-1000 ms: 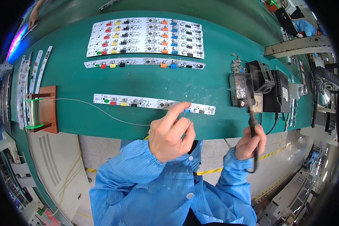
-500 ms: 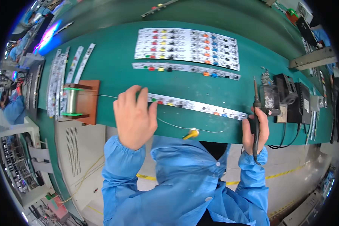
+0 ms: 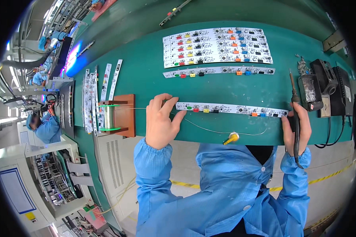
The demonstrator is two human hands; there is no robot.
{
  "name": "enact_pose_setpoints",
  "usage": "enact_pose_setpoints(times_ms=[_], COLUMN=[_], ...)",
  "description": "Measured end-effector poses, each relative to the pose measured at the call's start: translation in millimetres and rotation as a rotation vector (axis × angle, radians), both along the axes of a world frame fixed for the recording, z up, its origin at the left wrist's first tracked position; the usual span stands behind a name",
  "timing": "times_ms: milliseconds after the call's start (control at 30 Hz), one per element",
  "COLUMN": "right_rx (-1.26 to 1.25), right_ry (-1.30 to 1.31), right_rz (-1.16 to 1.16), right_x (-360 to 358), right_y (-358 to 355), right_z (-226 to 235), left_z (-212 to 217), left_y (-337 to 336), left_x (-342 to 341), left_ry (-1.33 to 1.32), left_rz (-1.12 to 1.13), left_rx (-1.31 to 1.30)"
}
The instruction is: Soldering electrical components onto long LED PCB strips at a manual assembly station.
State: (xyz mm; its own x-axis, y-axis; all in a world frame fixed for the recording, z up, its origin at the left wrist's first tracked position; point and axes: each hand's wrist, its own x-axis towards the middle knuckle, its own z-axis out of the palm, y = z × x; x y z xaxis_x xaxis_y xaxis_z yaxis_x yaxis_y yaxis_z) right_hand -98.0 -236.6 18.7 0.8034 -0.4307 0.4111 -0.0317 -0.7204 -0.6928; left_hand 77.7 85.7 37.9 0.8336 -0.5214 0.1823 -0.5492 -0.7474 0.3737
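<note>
A narrow white circuit board strip (image 3: 229, 110) with small coloured connectors lies across the green bench, between my hands. My left hand (image 3: 161, 122) has thumb and index finger at the two long sides of its left end. Thin solder wire (image 3: 213, 130) comes from a spool, passes under that hand and curves out over the bench to the right. In my right hand (image 3: 300, 128) is a soldering iron (image 3: 295, 102), upright in the picture, its tip pointing away from me. Right fingertips touch the strip's right end. Whether the left fingers also hold the wire is hidden.
The solder spool (image 3: 109, 117) sits in a wooden stand at left, beside several loose strips (image 3: 89, 102). Beyond my strip lie a single strip (image 3: 221, 71) and a panel of strips (image 3: 209, 49). A yellow-tipped piece (image 3: 231, 138) is at the front edge; soldering equipment (image 3: 324, 79) stands right.
The whole view has turned and shifted, so the bench appears farther right. My left thumb and index finger have come closer round the strip's left end; the right hand keeps the iron.
</note>
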Motion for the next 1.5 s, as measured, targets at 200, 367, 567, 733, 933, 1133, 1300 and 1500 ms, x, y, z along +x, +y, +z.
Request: enact_pose_setpoints(times_ms=[200, 367, 567, 733, 933, 1133, 1300, 1500], right_rx=[0.176, 0.155, 0.208, 0.224, 0.189, 0.263, 0.210, 0.198], right_ry=[-0.118, -0.221, -0.313, -0.279, -0.278, -0.366, -0.449, -0.464], right_rz=[-0.008, -0.009, -0.022, -0.039, 0.025, 0.082, 0.135, 0.111], right_x=[-14, -24, -25, -35, -16, -18, -16, -19], right_y=[-7, -12, -17, -19, -15, -17, -24, -26], right_z=[-18, -28, -32, -25, -23, -15, -19, -18], left_z=[8, 16, 11, 2, 4, -8, -10, -12], left_y=[-3, -5, -3, -11, 14, 3, 1, -6], left_x=[-3, -8, -5, -1, 6, 21, 23, 21], left_ry=[0.094, 0.572, 0.700, 0.690, 0.624, 0.701, 0.688, 0.696], left_rz=[-0.034, 0.027, -0.110, -0.081, 0.064, -0.062, -0.073, -0.107], left_rx=[-0.337, -0.837, -1.039, -1.028, -0.898, -0.908, -0.928, -0.980])
